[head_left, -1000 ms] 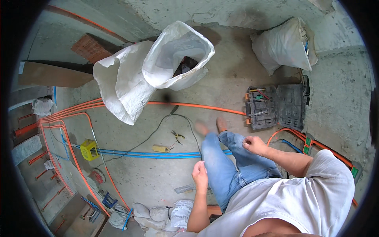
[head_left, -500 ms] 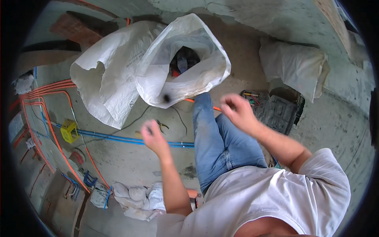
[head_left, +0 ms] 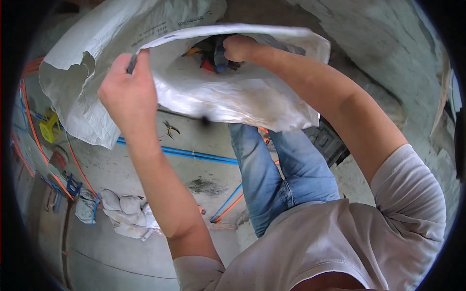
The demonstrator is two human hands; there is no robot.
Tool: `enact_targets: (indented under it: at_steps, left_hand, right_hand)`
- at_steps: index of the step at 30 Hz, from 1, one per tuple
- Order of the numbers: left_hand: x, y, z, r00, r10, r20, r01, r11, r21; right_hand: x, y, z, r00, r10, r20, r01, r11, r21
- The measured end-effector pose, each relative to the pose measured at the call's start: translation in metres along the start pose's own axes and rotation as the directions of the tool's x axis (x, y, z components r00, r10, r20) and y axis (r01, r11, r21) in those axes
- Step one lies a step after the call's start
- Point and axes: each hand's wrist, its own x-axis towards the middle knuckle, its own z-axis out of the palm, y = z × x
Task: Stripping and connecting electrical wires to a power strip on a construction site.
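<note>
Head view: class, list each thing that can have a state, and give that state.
White sack, mouth open, things inside.
Left hand, closed on the sack's rim.
Right hand, inside the sack, grip partly hidden.
Pliers, lying with handles spread.
Blue pipes, lying side by side.

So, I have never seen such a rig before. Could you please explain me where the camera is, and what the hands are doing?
There is no machine here, only a person with bare hands. The wide, rounded view comes from a camera worn on the head, looking down, so you also see the person's shirt and jeans. The left hand grips the rim of a large white sack; a small dark thing shows at its fingers, too unclear to name. The right hand is inside the sack, at some dark things; whether it grips one is hard to tell. On the floor lie pliers and blue pipes.
</note>
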Motion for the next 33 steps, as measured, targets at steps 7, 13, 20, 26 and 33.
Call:
enact_targets:
  at_steps: [7,13,20,26,33]
  left_hand:
    - [-0.044,-0.033,0.017,0.996,0.093,-0.009,-0.088,0.896,-0.434]
    - [-0.188,-0.07,-0.067,0.932,-0.207,0.297,0.354,0.694,-0.627]
    - [-0.371,-0.084,0.066,0.542,-0.741,0.395,0.822,0.566,-0.066]
    - [-0.407,-0.055,0.15,0.686,-0.68,0.259,0.727,0.646,-0.231]
    - [-0.417,-0.06,0.153,0.671,-0.706,0.227,0.728,0.569,-0.383]
  right_hand:
    - [0.075,-0.05,0.053,0.96,-0.21,0.186,0.249,0.945,-0.215]
    - [0.117,-0.111,0.131,0.894,-0.38,0.239,0.436,0.861,-0.261]
    - [0.151,-0.134,0.246,0.829,-0.486,0.275,0.552,0.788,-0.271]
    - [0.176,-0.039,0.328,0.841,-0.446,0.307,0.529,0.797,-0.292]
    - [0.159,0.075,0.374,0.888,-0.36,0.286,0.431,0.868,-0.247]
